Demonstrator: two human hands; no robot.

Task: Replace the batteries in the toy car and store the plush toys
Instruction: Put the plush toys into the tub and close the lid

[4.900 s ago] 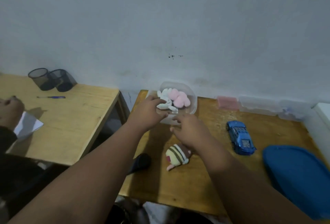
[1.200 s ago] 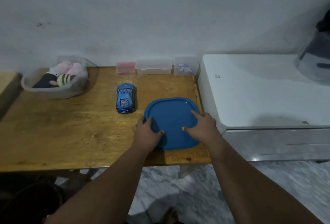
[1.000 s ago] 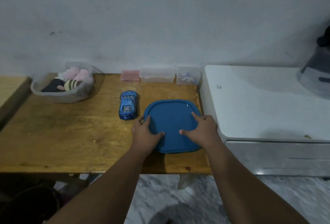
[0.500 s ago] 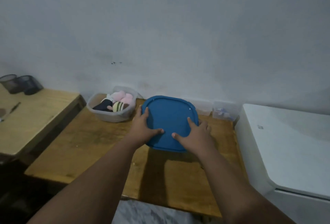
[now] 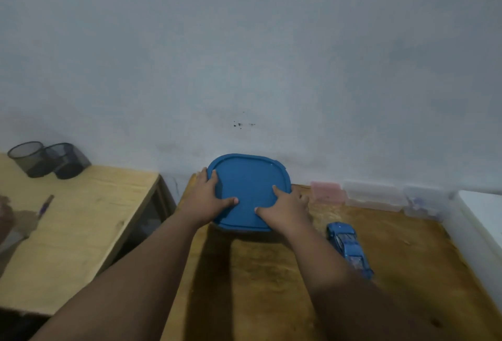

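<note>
Fingers (image 5: 213, 176) of our left hand (image 5: 209, 200) and right hand (image 5: 285, 211) lie spread and flat, gripping nothing, pressing the blue lid (image 5: 248, 180) at the table's (image 5: 271, 281) back edge; the toy car (image 5: 349, 248) lies just right of our right forearm, lengthwise toward the wall, nearer that hand.

There are two tables: a left table (image 5: 81, 218) and a right table (image 5: 407, 259). Two hands show, the left hand (image 5: 209, 199) and the right hand (image 5: 285, 211). One lid (image 5: 247, 183) is far, in the middle, and one car (image 5: 349, 248) stands to its right, nearer. Two cups stand far left, a left cup (image 5: 27, 158) and a right cup (image 5: 68, 161), with one pen (image 5: 44, 204) nearer. Three boxes line the far right: pink box (image 5: 326, 191), middle box (image 5: 373, 195), right box (image 5: 422, 202).
</note>
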